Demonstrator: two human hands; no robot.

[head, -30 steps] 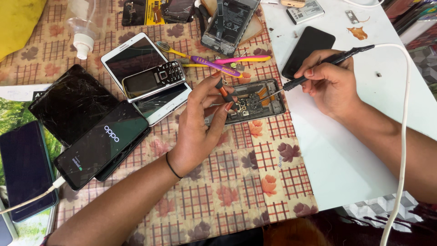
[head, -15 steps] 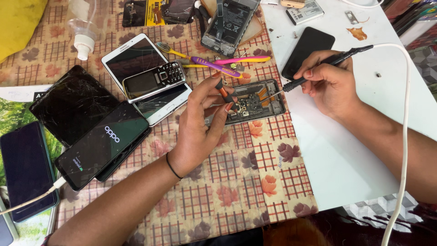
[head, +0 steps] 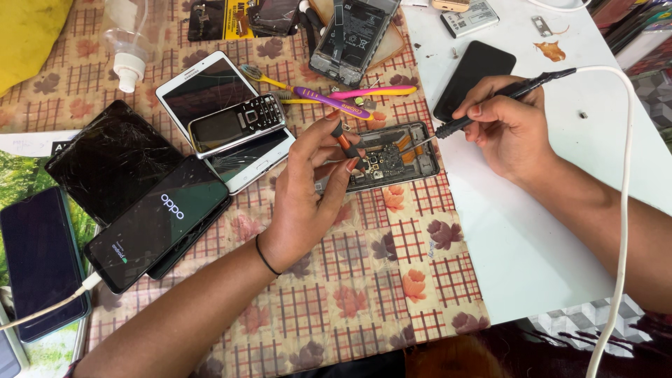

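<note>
An opened phone [head: 389,157] lies on the checked tablecloth [head: 364,280]. At its three o'clock, the right hand [head: 505,126] pinches a black corded soldering iron [head: 500,98], tip touching the phone. At nine o'clock, the left hand [head: 308,189] pinches orange-handled tweezers [head: 344,142].

Head camera looks steeply down, close over the table [head: 560,210].

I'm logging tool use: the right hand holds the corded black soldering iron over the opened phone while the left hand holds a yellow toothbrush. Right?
Not quite. In the head view the left hand pinches a small orange-and-black tool, not the yellow toothbrush, which lies on the cloth. The right hand does hold the soldering iron over the opened phone.
</note>
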